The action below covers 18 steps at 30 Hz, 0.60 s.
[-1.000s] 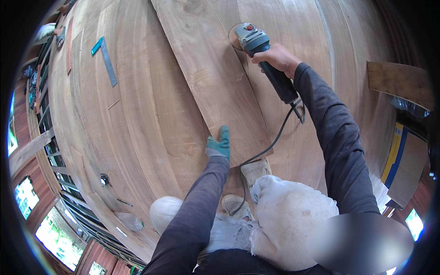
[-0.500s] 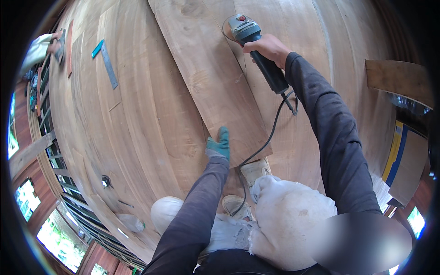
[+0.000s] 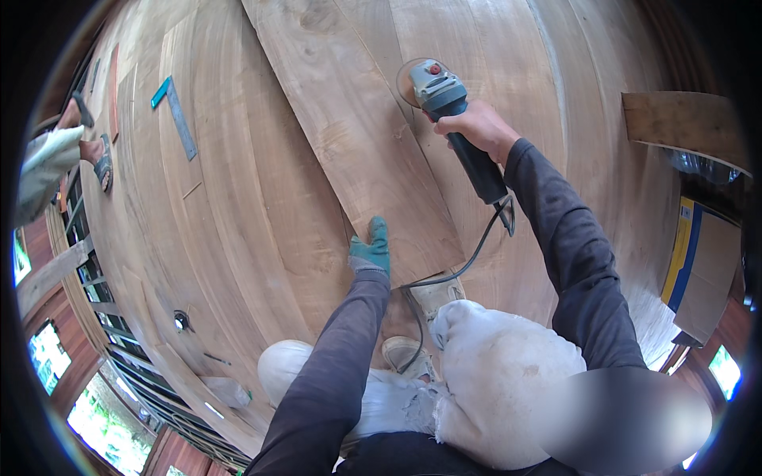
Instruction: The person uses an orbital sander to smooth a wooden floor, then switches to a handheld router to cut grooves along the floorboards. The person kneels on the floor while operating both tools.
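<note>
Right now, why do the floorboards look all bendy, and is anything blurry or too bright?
Head view, left side: the fisheye lens bows the floorboards; head view, lower right: a smooth grey oval blur hides what's there; head view, lower left: the window opening glares nearly white; head view, top: the angle grinder looks clear, but its disc seems see-through, perhaps from spinning.

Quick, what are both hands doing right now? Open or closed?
Left hand: on the plank's near end; can't tell if it's closed.
Right hand: closed, holding the angle grinder.
</note>
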Tool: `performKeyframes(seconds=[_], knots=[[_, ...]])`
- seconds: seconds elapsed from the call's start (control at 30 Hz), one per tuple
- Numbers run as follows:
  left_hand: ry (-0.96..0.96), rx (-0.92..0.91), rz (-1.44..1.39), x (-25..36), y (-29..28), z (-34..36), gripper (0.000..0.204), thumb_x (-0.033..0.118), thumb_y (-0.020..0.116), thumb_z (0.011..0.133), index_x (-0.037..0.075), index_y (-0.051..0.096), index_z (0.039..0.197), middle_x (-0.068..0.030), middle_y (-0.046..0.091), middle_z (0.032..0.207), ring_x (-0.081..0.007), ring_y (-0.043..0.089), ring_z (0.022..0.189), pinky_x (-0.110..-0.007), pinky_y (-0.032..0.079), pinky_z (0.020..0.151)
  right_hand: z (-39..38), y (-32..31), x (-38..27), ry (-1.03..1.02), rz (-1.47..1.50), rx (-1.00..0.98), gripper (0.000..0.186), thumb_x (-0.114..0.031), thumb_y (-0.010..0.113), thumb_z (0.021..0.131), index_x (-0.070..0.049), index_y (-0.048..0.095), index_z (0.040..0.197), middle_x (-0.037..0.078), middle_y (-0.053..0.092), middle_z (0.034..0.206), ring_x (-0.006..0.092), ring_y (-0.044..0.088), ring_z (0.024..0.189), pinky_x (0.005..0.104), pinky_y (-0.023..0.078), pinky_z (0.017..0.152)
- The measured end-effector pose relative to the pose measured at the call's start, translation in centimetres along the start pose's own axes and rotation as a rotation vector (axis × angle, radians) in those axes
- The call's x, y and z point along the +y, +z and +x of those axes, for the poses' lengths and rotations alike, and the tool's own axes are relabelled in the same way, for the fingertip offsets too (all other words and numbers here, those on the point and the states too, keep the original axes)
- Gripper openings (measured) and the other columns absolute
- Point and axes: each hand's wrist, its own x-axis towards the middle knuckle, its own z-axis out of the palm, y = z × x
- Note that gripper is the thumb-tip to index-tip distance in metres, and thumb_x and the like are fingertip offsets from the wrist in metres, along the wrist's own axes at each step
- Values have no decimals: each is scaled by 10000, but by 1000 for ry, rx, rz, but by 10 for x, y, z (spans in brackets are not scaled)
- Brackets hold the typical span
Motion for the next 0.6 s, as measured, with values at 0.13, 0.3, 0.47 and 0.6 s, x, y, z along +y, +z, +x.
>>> performKeyframes(seconds=[0.13, 0.3, 0.47, 0.6], knots=[[-12, -13, -8, -6, 2, 4, 892, 713, 750, 851, -84, 666, 1243, -269, 730, 1237, -381, 713, 1139, -456, 550, 968, 1, 3, -8, 4, -28, 1, 385, -272, 800, 723, -18, 723, 1003, 79, 680, 865, 181, 681, 750, 340, 546, 718], [-33, -14, 65, -8, 2, 4, 942, 759, 727, 839, -84, 661, 1254, -278, 725, 1245, -398, 710, 1143, -464, 549, 968, -2, 6, -15, -16, -17, -24, 373, -267, 794, 731, -14, 721, 996, 81, 685, 872, 181, 686, 752, 339, 549, 719], [-36, -27, 6, -6, 3, 3, 927, 748, 741, 838, -78, 664, 1250, -271, 728, 1241, -392, 711, 1140, -466, 550, 961, -8, 3, -16, -7, -6, -28, 378, -275, 792, 732, -19, 712, 999, 81, 682, 869, 183, 687, 758, 338, 550, 722], [-19, -13, 10, -6, 4, 4, 899, 724, 758, 843, -74, 667, 1245, -261, 732, 1238, -379, 716, 1128, -462, 552, 956, -5, 5, -15, -26, -13, 1, 383, -286, 807, 734, 0, 763, 985, 103, 691, 849, 214, 663, 745, 362, 519, 708]])
